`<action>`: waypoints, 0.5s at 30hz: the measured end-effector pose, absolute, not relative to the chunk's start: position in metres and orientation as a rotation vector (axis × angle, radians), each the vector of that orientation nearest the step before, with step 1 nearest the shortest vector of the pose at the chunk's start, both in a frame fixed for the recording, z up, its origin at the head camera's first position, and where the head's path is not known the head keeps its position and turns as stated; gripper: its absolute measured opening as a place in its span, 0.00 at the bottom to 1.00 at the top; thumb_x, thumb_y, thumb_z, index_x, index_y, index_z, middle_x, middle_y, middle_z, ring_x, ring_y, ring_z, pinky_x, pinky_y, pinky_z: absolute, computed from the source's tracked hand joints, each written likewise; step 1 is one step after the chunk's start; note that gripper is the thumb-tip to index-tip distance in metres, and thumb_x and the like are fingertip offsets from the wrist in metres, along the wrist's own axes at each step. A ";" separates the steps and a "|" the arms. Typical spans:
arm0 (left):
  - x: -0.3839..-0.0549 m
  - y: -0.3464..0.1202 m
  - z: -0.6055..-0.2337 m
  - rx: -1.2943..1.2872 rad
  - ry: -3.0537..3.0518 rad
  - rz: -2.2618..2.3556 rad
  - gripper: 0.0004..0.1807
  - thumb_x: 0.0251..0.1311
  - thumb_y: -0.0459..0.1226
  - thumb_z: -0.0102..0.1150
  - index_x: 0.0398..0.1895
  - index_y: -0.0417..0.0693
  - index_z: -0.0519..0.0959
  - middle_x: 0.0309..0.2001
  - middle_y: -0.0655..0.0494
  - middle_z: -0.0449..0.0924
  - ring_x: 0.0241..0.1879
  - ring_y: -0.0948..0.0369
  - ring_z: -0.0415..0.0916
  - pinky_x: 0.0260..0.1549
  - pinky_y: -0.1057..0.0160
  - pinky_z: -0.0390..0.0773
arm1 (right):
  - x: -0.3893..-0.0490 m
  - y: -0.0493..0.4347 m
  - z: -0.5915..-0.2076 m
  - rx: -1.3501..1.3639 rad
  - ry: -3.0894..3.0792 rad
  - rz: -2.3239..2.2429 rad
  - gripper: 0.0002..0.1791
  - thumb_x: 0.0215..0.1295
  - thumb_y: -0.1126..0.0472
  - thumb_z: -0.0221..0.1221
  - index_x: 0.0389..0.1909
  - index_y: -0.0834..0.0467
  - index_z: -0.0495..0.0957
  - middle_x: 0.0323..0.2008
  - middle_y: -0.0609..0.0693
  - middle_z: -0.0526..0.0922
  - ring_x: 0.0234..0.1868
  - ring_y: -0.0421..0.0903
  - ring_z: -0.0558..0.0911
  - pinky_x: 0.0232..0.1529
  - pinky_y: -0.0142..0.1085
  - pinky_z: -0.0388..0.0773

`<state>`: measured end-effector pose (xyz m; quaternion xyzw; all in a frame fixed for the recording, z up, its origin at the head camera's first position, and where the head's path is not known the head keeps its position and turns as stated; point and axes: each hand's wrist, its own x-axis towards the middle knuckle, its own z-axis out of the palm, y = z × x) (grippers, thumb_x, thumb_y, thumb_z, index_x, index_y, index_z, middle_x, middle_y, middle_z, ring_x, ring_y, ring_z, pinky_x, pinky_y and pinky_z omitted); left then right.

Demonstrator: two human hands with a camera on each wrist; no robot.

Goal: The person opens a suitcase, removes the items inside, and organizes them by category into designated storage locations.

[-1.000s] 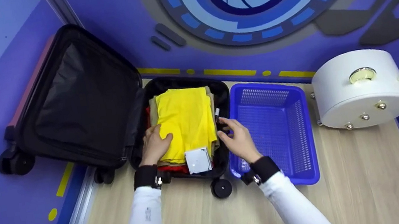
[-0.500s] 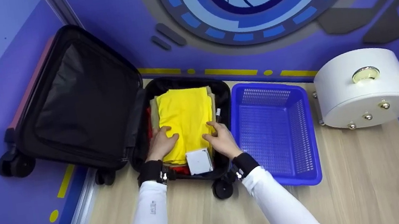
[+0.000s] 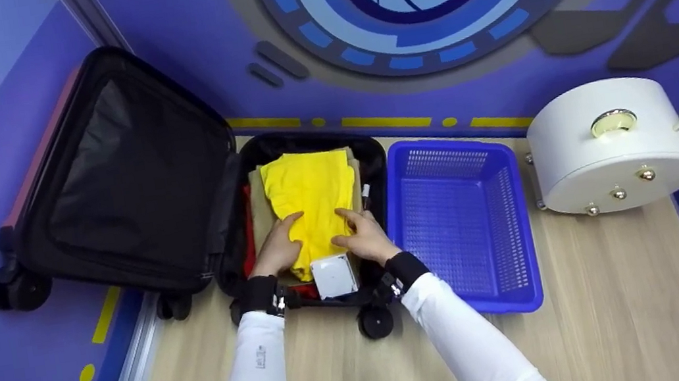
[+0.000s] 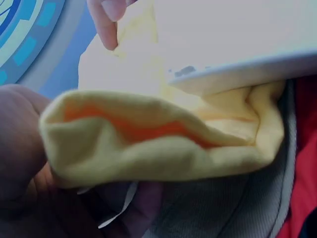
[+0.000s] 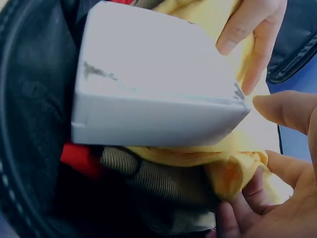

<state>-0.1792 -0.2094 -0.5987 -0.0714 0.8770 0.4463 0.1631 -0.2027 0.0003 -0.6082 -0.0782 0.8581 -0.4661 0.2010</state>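
Observation:
A folded yellow garment (image 3: pixel 306 182) lies on top of brown ribbed cloth (image 5: pixel 163 173) and red fabric (image 3: pixel 246 237) in an open black suitcase (image 3: pixel 305 137). My left hand (image 3: pixel 279 250) grips its left edge, thumb above and fingers tucked beneath; in the left wrist view the folded edge is lifted and a thin white tag hangs below. On the opposite edge my right hand (image 3: pixel 367 238) holds the cloth, its lower fingers curled under the fold in the right wrist view. A white box (image 3: pixel 334 275) rests on the garment's near end, between the hands.
The suitcase lid (image 3: pixel 138 179) leans open at the left. Right of the suitcase stands a blue basket (image 3: pixel 396 209), then a white round-sided case (image 3: pixel 611 139) with gold studs. A small white-capped item (image 3: pixel 366 193) sits beside the clothes. Walls border the back and sides.
My right hand has moved left from beside the white-capped item onto the yellow garment's edge. My left hand has come slightly inward, and the garment's left edge has shifted right, baring brown cloth.

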 end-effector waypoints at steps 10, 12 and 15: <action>-0.178 -0.206 -0.581 -0.124 2.532 1.428 0.42 0.65 0.24 0.51 0.83 0.50 0.55 0.82 0.36 0.43 0.79 0.45 0.51 0.62 0.52 0.67 | -0.204 0.007 -0.604 -0.315 2.404 -1.427 0.45 0.56 0.72 0.63 0.78 0.56 0.66 0.73 0.63 0.69 0.71 0.58 0.70 0.72 0.49 0.66; -0.178 -0.206 -0.574 -0.110 2.550 1.454 0.42 0.66 0.24 0.51 0.83 0.51 0.54 0.83 0.36 0.43 0.78 0.45 0.53 0.57 0.52 0.69 | -0.205 0.008 -0.600 -0.319 2.412 -1.491 0.45 0.55 0.74 0.61 0.78 0.55 0.65 0.73 0.61 0.69 0.71 0.57 0.70 0.71 0.48 0.66; -0.179 -0.204 -0.562 -0.063 2.589 1.495 0.41 0.68 0.25 0.50 0.83 0.51 0.54 0.83 0.38 0.43 0.79 0.46 0.52 0.60 0.52 0.69 | -0.206 0.012 -0.594 -0.282 2.428 -1.591 0.46 0.55 0.75 0.59 0.78 0.53 0.66 0.75 0.61 0.67 0.74 0.57 0.67 0.73 0.48 0.64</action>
